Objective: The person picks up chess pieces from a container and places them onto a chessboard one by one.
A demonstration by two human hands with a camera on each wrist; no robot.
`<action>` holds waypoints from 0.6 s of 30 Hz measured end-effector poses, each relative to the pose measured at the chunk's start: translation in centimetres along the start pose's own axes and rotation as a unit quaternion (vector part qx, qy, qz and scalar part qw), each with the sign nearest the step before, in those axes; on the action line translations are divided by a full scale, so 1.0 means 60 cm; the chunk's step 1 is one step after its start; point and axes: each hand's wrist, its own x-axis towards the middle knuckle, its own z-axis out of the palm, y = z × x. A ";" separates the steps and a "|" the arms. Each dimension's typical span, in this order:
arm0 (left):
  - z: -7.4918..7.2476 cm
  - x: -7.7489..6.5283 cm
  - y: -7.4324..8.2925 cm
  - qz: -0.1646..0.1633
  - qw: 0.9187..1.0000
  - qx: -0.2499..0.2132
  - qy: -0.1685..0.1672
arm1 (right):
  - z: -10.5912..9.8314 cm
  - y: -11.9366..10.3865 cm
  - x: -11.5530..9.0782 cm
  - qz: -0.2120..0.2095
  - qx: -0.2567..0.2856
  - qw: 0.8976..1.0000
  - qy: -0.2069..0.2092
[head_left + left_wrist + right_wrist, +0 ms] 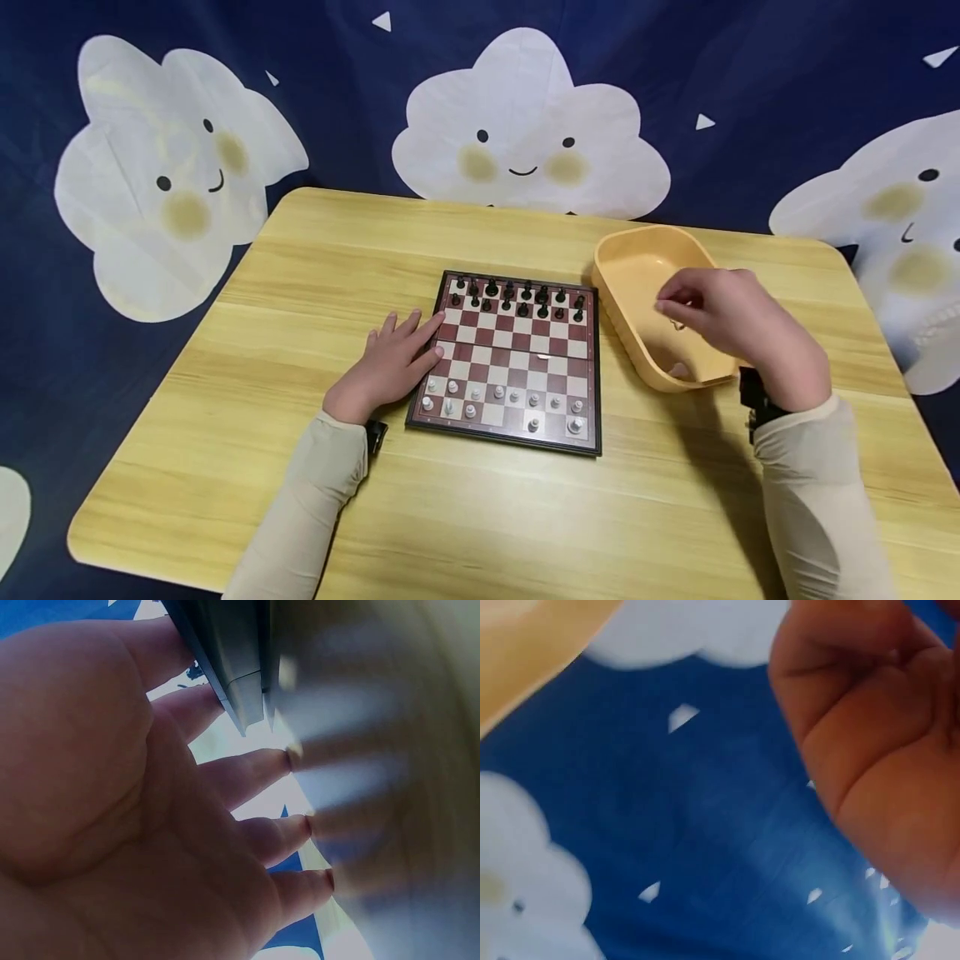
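Observation:
A folding magnetic chess board (pixel 491 346) lies on the table, with black chess pieces (pixel 522 309) in two rows at its far side and white chess pieces (pixel 533 400) in two rows at the near side. My left hand (pixel 390 358) is spread flat, its thumb and index finger touching the board's left edge; the left wrist view shows the palm beside that dark edge. Over the orange basket (pixel 611 321), my right hand (pixel 723 312) has its fingers curled, thumb close to the index finger. No held thing shows between those fingertips. A small pale piece (pixel 678 370) lies at the basket's near end.
The basket stands right beside the board on the wooden table (pixel 300 275). A dark blue cloth with smiling white clouds (pixel 525 125) hangs behind the table's far edge. Near the board's fold there is a small white thing (pixel 543 357).

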 end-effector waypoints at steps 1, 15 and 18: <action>0.001 0.000 -0.001 -0.001 1.000 0.002 -0.001 | 0.000 0.012 -0.001 0.019 -0.008 1.000 -0.017; 0.001 0.002 -0.003 -0.004 1.000 -0.001 -0.005 | 0.061 0.030 0.034 -0.015 -0.020 0.961 -0.274; 0.002 0.002 -0.002 -0.003 1.000 0.000 -0.004 | 0.071 0.035 0.035 -0.005 -0.040 0.960 -0.277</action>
